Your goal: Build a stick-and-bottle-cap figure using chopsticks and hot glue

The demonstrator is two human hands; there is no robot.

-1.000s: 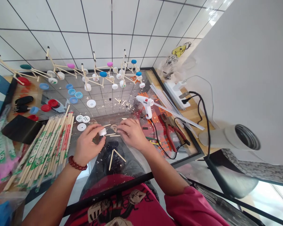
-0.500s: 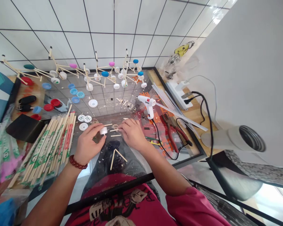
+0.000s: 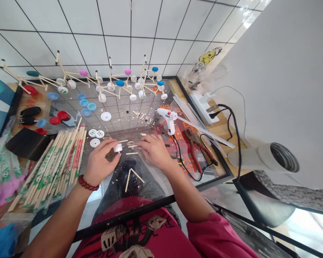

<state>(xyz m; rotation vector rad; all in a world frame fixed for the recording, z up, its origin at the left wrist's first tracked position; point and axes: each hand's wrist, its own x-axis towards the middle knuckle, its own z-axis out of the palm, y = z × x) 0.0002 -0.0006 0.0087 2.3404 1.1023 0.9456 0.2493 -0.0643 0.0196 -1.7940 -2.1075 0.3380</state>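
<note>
My left hand (image 3: pixel 99 162) pinches a small white bottle cap (image 3: pixel 117 147) just above the glass table (image 3: pixel 161 168). My right hand (image 3: pixel 154 150) is curled, and its fingertips hold a short wooden stick (image 3: pixel 132 146) that points toward the cap. Another short stick (image 3: pixel 131 153) lies between the two hands. Two sticks joined in a V (image 3: pixel 131 176) lie on the glass close to my body.
A white glue gun (image 3: pixel 167 117) stands behind my right hand, its black cord running to a power strip (image 3: pixel 203 104). Red pliers (image 3: pixel 197 152) lie to the right. Wrapped chopsticks (image 3: pixel 54 165) are piled at left. Stick-and-cap models (image 3: pixel 110 84) and loose caps (image 3: pixel 84 105) line the back.
Both hands have stayed in place with only small finger shifts. My right hand's stick has edged closer to the cap. The view has shifted slightly.
</note>
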